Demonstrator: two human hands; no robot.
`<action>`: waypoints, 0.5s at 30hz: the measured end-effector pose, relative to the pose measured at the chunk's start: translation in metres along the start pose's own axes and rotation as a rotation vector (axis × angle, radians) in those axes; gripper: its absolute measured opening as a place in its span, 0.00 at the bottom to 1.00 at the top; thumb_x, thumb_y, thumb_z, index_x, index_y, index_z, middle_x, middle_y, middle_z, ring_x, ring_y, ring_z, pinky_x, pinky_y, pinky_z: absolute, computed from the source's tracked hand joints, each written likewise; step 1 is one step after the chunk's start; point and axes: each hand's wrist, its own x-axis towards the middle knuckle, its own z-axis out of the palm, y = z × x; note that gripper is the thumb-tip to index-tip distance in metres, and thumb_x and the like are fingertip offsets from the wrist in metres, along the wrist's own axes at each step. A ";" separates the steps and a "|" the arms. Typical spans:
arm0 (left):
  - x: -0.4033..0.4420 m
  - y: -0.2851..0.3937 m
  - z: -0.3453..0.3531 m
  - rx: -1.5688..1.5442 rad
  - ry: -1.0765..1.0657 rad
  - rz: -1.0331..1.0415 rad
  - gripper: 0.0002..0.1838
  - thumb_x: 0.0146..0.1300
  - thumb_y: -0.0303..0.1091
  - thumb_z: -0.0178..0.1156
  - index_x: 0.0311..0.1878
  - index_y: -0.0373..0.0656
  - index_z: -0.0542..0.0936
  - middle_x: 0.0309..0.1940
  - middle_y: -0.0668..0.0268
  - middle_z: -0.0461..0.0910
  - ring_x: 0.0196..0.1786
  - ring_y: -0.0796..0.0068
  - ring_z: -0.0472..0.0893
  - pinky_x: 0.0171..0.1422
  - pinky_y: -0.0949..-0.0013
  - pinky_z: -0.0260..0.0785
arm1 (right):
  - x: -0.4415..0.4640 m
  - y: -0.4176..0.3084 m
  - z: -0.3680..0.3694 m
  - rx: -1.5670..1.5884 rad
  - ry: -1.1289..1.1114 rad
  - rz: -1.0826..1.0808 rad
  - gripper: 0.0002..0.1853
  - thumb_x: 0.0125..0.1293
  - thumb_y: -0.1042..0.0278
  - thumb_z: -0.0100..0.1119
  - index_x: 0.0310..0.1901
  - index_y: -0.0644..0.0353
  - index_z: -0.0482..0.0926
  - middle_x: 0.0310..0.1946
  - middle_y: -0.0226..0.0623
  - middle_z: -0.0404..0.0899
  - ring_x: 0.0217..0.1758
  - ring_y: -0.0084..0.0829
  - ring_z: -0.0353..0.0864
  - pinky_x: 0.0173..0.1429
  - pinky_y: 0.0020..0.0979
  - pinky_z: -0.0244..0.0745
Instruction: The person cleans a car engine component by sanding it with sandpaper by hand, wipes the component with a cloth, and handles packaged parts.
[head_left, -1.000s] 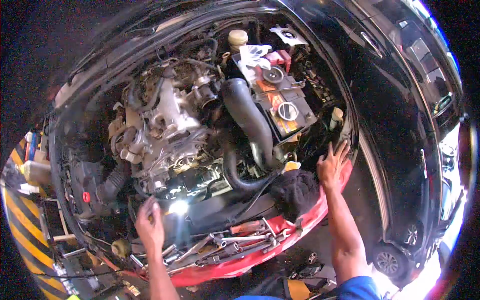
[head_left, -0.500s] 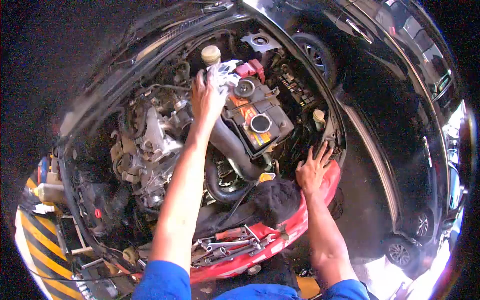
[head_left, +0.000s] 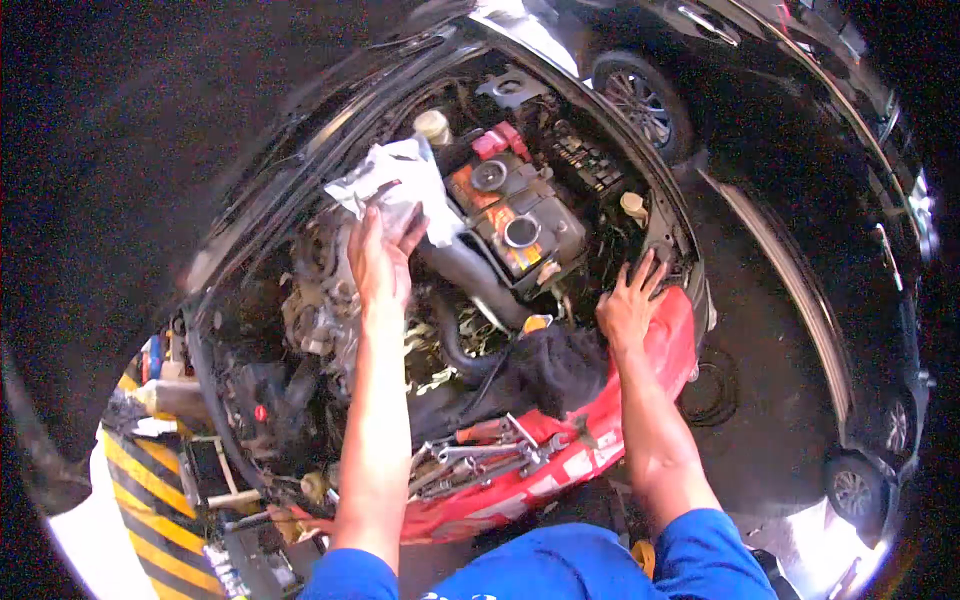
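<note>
My left hand (head_left: 383, 262) is turned partly palm up over the engine, its fingers holding a crumpled white rag (head_left: 405, 180) that hangs loosely from them. Just right of the rag sits the car battery (head_left: 555, 222), with two round black caps (head_left: 521, 231) lying on top. The white-capped fluid reservoir (head_left: 432, 126) stands beyond the rag. My right hand (head_left: 628, 305) lies with spread fingers on the front corner of the engine bay, at the edge of the red fender cover (head_left: 668, 340), and holds nothing.
Several wrenches (head_left: 490, 455) lie on the red cover along the car's front edge. A dark cloth (head_left: 565, 370) is bunched beside them. A thick black hose (head_left: 480, 280) crosses the bay. Another dark car (head_left: 800, 200) stands at the right, and a yellow-black striped surface (head_left: 150, 490) at the left.
My left hand has drawn back from beside the reservoir and turned over, and the white rag now spreads wider. My right hand stays on the corner. The view has shifted slightly.
</note>
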 end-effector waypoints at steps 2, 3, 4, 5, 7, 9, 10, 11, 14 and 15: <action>-0.054 0.027 0.005 -0.050 -0.004 -0.014 0.19 0.70 0.38 0.49 0.59 0.37 0.68 0.56 0.57 0.73 0.56 0.49 0.75 0.56 0.49 0.74 | -0.003 0.004 -0.001 0.047 -0.016 -0.022 0.27 0.50 0.65 0.56 0.55 0.58 0.76 0.73 0.50 0.38 0.75 0.59 0.35 0.67 0.68 0.45; -0.079 0.043 0.006 -0.066 0.014 -0.025 0.19 0.70 0.38 0.49 0.58 0.37 0.68 0.56 0.57 0.73 0.56 0.48 0.75 0.57 0.49 0.73 | -0.005 0.008 0.000 0.070 -0.023 -0.042 0.26 0.50 0.64 0.56 0.54 0.56 0.77 0.73 0.50 0.38 0.75 0.59 0.34 0.67 0.68 0.45; -0.105 0.057 0.008 -0.084 0.032 -0.042 0.19 0.70 0.38 0.49 0.58 0.37 0.68 0.56 0.56 0.73 0.56 0.47 0.74 0.58 0.48 0.72 | -0.007 0.012 0.002 0.089 -0.033 -0.060 0.25 0.50 0.64 0.57 0.54 0.54 0.77 0.73 0.50 0.37 0.75 0.60 0.34 0.67 0.69 0.44; -0.132 0.071 0.009 -0.074 0.047 -0.067 0.19 0.68 0.39 0.52 0.57 0.40 0.70 0.54 0.56 0.75 0.57 0.52 0.75 0.58 0.53 0.73 | -0.011 0.016 0.005 0.138 -0.018 -0.073 0.24 0.51 0.62 0.58 0.53 0.52 0.78 0.74 0.49 0.38 0.75 0.59 0.34 0.67 0.69 0.44; -0.185 0.091 0.013 -0.109 0.148 -0.086 0.17 0.67 0.37 0.53 0.56 0.42 0.72 0.51 0.60 0.78 0.54 0.62 0.78 0.57 0.57 0.73 | -0.005 0.037 0.024 0.237 -0.121 -0.084 0.20 0.57 0.55 0.60 0.53 0.45 0.78 0.74 0.44 0.34 0.75 0.56 0.31 0.63 0.72 0.48; -0.236 0.103 0.010 -0.247 0.206 -0.185 0.15 0.67 0.36 0.53 0.54 0.42 0.74 0.50 0.61 0.79 0.52 0.66 0.79 0.56 0.60 0.74 | -0.009 0.048 -0.011 0.701 -0.252 0.051 0.19 0.64 0.58 0.54 0.55 0.54 0.76 0.64 0.48 0.63 0.65 0.44 0.63 0.64 0.51 0.62; -0.259 0.105 0.012 -0.317 0.229 -0.229 0.15 0.67 0.37 0.52 0.54 0.42 0.75 0.51 0.61 0.79 0.52 0.65 0.79 0.53 0.62 0.77 | -0.017 0.045 -0.033 1.038 -0.309 0.181 0.19 0.66 0.59 0.52 0.55 0.58 0.76 0.57 0.48 0.73 0.58 0.39 0.74 0.62 0.42 0.67; -0.281 0.105 0.011 -0.350 0.275 -0.276 0.16 0.67 0.37 0.52 0.54 0.42 0.74 0.49 0.60 0.79 0.49 0.63 0.80 0.51 0.61 0.77 | -0.043 0.032 -0.070 1.063 -0.138 -0.019 0.19 0.69 0.60 0.49 0.54 0.65 0.75 0.45 0.42 0.81 0.45 0.31 0.81 0.56 0.30 0.71; -0.331 0.100 0.001 -0.421 0.371 -0.392 0.16 0.67 0.38 0.52 0.54 0.41 0.75 0.46 0.60 0.81 0.45 0.62 0.82 0.44 0.60 0.80 | -0.128 -0.006 -0.124 1.616 -0.768 -0.164 0.28 0.64 0.50 0.52 0.61 0.60 0.70 0.57 0.41 0.73 0.63 0.36 0.67 0.69 0.36 0.57; -0.344 0.096 -0.006 -0.431 0.386 -0.409 0.16 0.67 0.38 0.53 0.53 0.41 0.75 0.46 0.60 0.81 0.44 0.63 0.82 0.44 0.61 0.80 | -0.162 -0.022 -0.122 1.736 -0.921 -0.255 0.34 0.63 0.47 0.54 0.66 0.58 0.63 0.63 0.43 0.66 0.68 0.37 0.60 0.72 0.38 0.52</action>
